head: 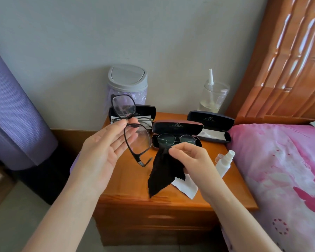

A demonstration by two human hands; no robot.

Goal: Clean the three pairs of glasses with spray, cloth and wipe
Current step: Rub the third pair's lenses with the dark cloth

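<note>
One pair of glasses up, cloth ready.
Left hand pinches bridge, leaving lenses free; right hand pinches cloth.

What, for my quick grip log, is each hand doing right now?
Left hand: pinching the glasses near the bridge.
Right hand: pinching the black cloth, which hangs down from the fingertips.

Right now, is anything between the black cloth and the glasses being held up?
Nothing visible. The black cloth hangs from the right hand beside the black glasses held by the left hand, only air between.
</note>
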